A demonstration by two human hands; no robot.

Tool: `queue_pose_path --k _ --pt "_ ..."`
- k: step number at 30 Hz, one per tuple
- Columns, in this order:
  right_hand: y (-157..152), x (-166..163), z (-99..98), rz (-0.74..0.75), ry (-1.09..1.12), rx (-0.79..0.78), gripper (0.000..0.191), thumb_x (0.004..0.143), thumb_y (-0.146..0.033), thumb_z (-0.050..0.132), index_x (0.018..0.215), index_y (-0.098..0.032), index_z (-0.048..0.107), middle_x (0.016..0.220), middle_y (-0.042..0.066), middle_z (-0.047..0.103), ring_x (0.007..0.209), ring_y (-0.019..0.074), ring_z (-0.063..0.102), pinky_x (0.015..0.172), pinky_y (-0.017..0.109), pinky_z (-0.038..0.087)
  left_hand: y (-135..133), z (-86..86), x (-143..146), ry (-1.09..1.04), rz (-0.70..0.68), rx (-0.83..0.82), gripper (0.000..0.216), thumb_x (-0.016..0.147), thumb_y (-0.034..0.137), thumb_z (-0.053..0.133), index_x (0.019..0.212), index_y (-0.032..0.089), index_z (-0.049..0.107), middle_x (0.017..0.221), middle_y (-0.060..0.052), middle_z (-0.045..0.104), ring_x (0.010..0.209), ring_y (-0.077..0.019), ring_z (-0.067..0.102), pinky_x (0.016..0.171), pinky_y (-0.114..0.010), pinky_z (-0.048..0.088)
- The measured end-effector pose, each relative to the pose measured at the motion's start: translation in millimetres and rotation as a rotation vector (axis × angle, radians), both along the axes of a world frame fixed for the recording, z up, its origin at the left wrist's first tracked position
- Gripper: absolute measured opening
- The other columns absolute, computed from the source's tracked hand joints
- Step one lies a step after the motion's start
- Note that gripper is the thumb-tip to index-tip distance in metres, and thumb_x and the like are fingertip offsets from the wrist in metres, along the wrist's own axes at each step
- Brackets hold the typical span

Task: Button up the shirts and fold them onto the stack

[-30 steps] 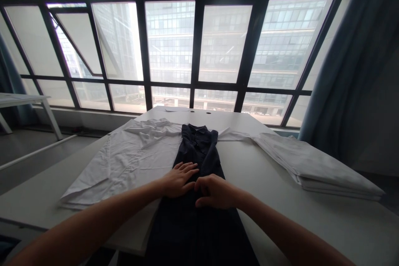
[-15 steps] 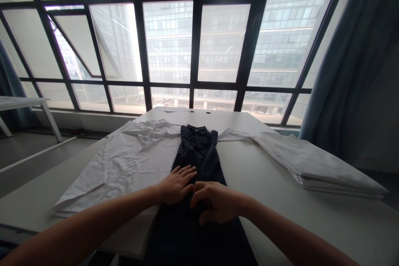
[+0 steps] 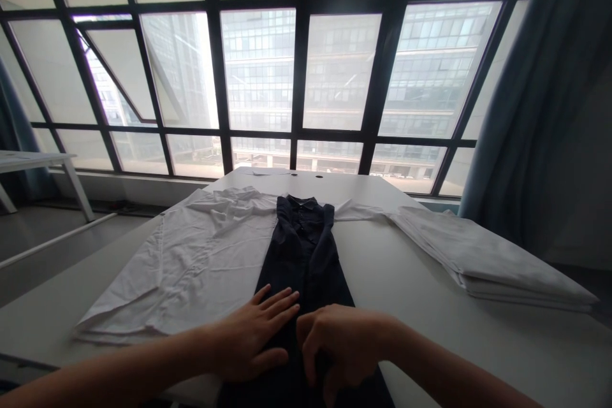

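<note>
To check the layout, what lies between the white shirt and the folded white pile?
Head view: a dark dress lies between the white shirt and the folded white pile.

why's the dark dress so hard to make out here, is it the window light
In the head view, yes: the bright window backlights the scene, so the dark collared dress sinks into shadow and loses detail; the left hand and right hand look dim too, and the wide lens bows its frames.
</note>
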State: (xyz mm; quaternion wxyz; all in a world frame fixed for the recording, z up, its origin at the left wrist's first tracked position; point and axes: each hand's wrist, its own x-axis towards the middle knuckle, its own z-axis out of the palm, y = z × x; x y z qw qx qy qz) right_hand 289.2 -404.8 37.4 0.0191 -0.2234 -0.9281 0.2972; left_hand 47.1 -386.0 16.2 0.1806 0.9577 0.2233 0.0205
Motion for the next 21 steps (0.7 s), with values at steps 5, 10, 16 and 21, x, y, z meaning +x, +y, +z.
queue_pose_path --k 5,10,16,21 --pt "-9.8 -5.7 11.1 -0.005 0.022 -0.058 0.018 0.073 -0.032 0.079 0.079 -0.017 0.072 0.076 -0.003 0.064 0.067 0.0091 0.058 0.063 0.018 0.043 -36.4 5.0 -5.0 0.023 0.034 -0.034 0.077 0.094 0.058 0.042 0.157 0.027 0.010 0.161 -0.008 0.009 0.148 -0.0313 0.010 0.120 -0.056 0.006" --pt "-11.6 -11.3 11.4 -0.053 0.078 0.061 0.020 0.071 -0.029 0.079 0.084 -0.017 0.071 0.078 -0.001 0.067 0.073 0.0123 0.061 0.067 0.020 0.045 -43.0 12.3 -3.5 -0.033 0.067 -0.017 0.072 0.093 0.051 0.048 0.156 0.034 0.017 0.160 -0.004 0.018 0.147 -0.0319 0.020 0.120 -0.054 0.015" --pt "-5.4 -17.5 3.0 0.018 -0.014 0.192 0.036 0.062 -0.031 0.084 0.095 -0.023 0.071 0.101 -0.001 0.067 0.078 0.0136 0.064 0.067 0.020 0.044 29.3 53.9 18.1 0.000 0.000 -0.100 0.033 0.095 0.033 0.044 0.109 0.028 0.072 0.106 -0.001 0.074 0.096 -0.0203 0.069 0.087 -0.028 0.052" --pt "5.0 -18.4 -9.0 0.105 -0.029 0.229 0.036 0.065 -0.026 0.081 0.099 -0.023 0.069 0.107 0.000 0.064 0.077 0.0127 0.064 0.063 0.019 0.042 108.9 58.4 90.5 -0.010 0.296 0.224 0.032 0.091 0.043 0.051 0.098 0.021 0.073 0.096 -0.008 0.074 0.090 -0.0271 0.068 0.083 -0.035 0.051"
